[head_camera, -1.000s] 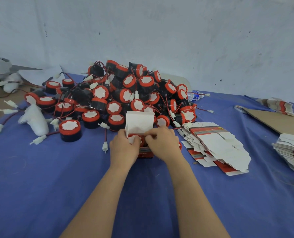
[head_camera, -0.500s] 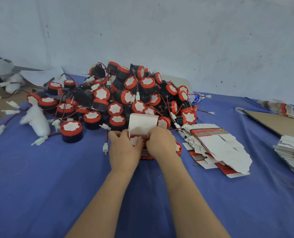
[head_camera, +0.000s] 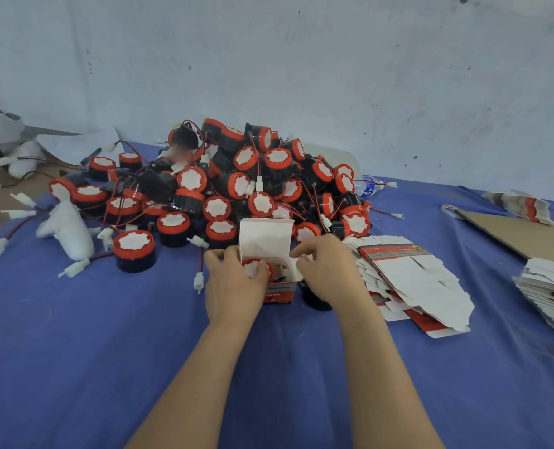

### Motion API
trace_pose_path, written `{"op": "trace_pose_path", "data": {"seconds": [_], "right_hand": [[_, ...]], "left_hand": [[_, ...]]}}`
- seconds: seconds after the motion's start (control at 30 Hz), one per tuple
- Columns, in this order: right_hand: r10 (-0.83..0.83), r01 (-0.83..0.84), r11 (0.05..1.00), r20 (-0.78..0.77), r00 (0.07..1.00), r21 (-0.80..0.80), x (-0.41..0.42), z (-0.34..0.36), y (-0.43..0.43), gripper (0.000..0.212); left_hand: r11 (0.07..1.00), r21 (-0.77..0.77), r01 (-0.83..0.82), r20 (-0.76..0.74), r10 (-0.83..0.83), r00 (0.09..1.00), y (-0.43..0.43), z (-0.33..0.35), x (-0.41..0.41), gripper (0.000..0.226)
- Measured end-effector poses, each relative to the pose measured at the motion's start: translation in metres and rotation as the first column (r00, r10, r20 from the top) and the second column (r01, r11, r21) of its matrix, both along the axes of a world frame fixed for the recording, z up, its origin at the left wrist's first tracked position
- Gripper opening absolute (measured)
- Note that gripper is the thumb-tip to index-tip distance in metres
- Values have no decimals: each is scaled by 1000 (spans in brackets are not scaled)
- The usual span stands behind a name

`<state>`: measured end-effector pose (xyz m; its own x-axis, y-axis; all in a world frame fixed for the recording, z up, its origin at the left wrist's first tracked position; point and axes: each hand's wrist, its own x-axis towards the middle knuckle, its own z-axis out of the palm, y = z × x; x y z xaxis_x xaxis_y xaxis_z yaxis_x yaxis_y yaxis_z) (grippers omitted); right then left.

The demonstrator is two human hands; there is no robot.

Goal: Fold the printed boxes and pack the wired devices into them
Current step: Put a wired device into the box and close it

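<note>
Near the front of the pile of wired devices [head_camera: 236, 189], on the blue-covered desk [head_camera: 74, 351], a printed box [head_camera: 278, 291] is stood upright with its white lid flap [head_camera: 265, 238] raised, and one wired device [head_camera: 256, 268] is seated in its mouth, red rim and white face uppermost. The box's left side is gripped by the left hand [head_camera: 233, 283], whose thumb is laid on the device, while the box's right side flap is pinched by the right hand [head_camera: 330, 270]. Trouble is most likely to be caused by the wire: if the lead or its plug is left over the rim, the flaps could be jammed or creased on closing. The thin card could also be buckled if the device is pressed down askew, and the light box could be tipped toward the stack of flat boxes [head_camera: 411, 280] just beside it. The box is seen as red and printed in front, plain white inside; how deep the device sits cannot be told.
</note>
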<state>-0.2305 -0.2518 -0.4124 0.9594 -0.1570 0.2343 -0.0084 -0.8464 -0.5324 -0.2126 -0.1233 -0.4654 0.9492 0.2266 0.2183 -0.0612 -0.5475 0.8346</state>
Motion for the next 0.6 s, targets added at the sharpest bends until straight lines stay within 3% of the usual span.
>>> {"op": "trace_pose_path", "data": {"seconds": [0.07, 0.17, 0.3, 0.37, 0.43, 0.53, 0.6], "right_hand": [[-133, 130, 990, 33, 991, 60, 4, -5, -8, 25], [-191, 191, 981, 9, 981, 30, 6, -13, -11, 25], [-86, 53, 975, 145, 986, 217, 3, -15, 4, 19], [-5, -23, 975, 128, 992, 223, 1, -16, 8, 29], [31, -42, 988, 77, 997, 147, 1, -19, 6, 27], [24, -27, 996, 46, 999, 81, 5, -23, 0, 15], [17, -21, 996, 51, 999, 90, 7, -25, -1, 16]], "left_hand": [[1000, -2, -11, 7, 11, 1000, 0, 0, 0, 37], [1000, -2, -25, 17, 25, 1000, -2, 0, 0, 37], [999, -1, -36, 37, 36, 999, -3, -1, 0, 35], [1000, -3, -15, 55, 15, 998, -3, 0, 0, 35], [988, -132, 85, 83, -74, 994, -4, 3, 3, 25], [843, -492, 218, 78, -207, 975, -3, 8, 8, 37], [839, -495, 227, 57, -229, 972, 0, 5, 8, 25]]}}
